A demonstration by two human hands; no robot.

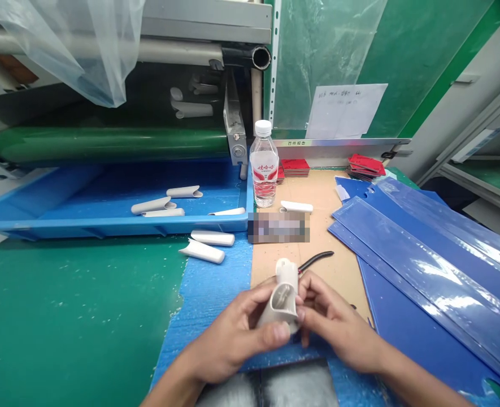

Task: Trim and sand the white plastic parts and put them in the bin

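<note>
My left hand and my right hand together hold a short off-white plastic tube piece with a cut, scooped end, gripping it between fingers and thumbs. Just beyond it, a pair of black-handled side cutters lies on a cardboard sheet, partly hidden behind the piece and my right hand. Two similar white pieces lie on the blue foam mat to the left, and another rests on the cardboard.
A blue plastic tray holds several white pieces. Long blue plastic sheets are stacked to the right. A water bottle, red card stacks, and a blurred label sit ahead. A green roller runs behind the tray, above the green table.
</note>
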